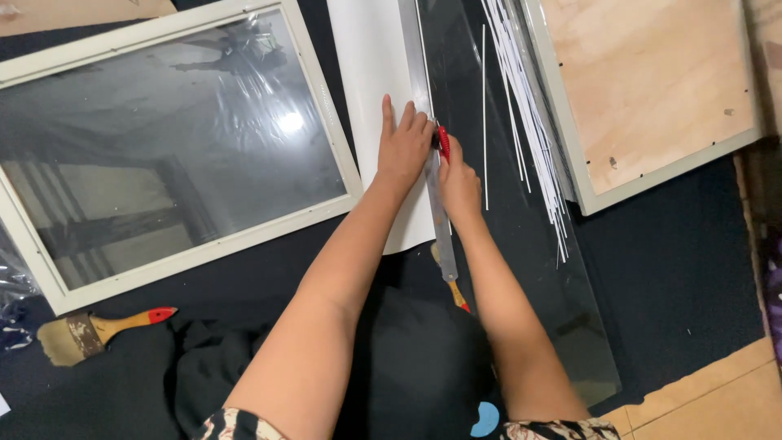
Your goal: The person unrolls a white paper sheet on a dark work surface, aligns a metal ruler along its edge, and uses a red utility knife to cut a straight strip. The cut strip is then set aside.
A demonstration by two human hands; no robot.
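White sheet material [371,90] lies in the upper middle of the frame on a dark cloth-covered floor [676,244], with a long metal ruler [430,155] laid along its right edge. The left hand [403,147] presses flat on the sheet and the ruler's edge, fingers spread and pointing up the frame. Just to its right, touching the ruler, the right hand [458,183] is closed around a red-handled cutter [443,143], whose tip meets the ruler's edge. The two hands sit side by side, nearly touching. Thin white strips [529,122] lie fanned on a glass pane [521,244] right of the hands. A pale picture frame [326,106] holding film-covered glass fills the upper left; another frame [570,155], with a wooden backing board, lies upper right. A paintbrush [90,332] rests lower left.
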